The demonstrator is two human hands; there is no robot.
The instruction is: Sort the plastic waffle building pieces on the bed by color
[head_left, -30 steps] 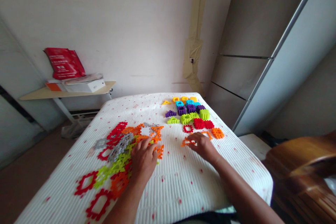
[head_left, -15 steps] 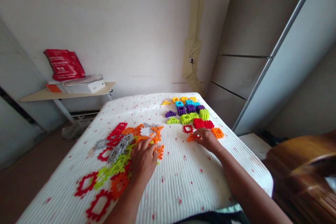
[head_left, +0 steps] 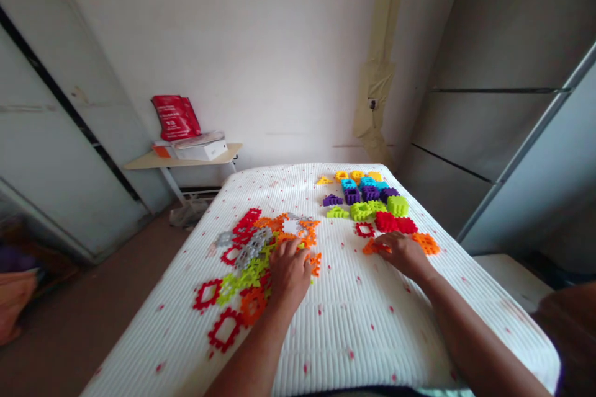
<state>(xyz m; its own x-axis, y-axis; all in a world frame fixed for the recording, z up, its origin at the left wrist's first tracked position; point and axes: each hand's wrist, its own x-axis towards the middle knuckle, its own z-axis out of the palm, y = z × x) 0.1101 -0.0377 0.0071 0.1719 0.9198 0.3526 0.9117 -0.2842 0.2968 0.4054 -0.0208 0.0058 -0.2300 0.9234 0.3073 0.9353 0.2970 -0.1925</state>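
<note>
My right hand (head_left: pixel 403 253) curls over a stiff, light orange tile (head_left: pixel 371 249), centre-right, grip unclear; I'd pinch its edge. My left hand (head_left: pixel 289 270) lies spread on the pile (head_left: pixel 251 258).

Beyond my right fingers (head_left: pixel 386 240), toward the wall, stand rows of built blocks: red cubes (head_left: pixel 395 222) nearest, then green blocks (head_left: pixel 398 205), purple blocks (head_left: pixel 363 193), blue blocks (head_left: pixel 358 183) and yellow blocks (head_left: pixel 356 175) at the far edge. On the near side of my left fingers (head_left: pixel 286 254), to their left, two red frames (head_left: pixel 224 330) lie flat on the white ribbed tabletop (head_left: pixel 363 322), which has small red dots. Far beyond my left fingers, a low side table (head_left: pixel 186 161) stands at the wall and carries a red bag (head_left: pixel 176 116) and a white box (head_left: pixel 200 150). Under it a clear plastic bag (head_left: pixel 189 214) lies on the floor. A beige tape strip (head_left: pixel 377 93) hangs down the wall. Grey panels (head_left: pixel 512 136) stand far right of my right fingers.
</note>
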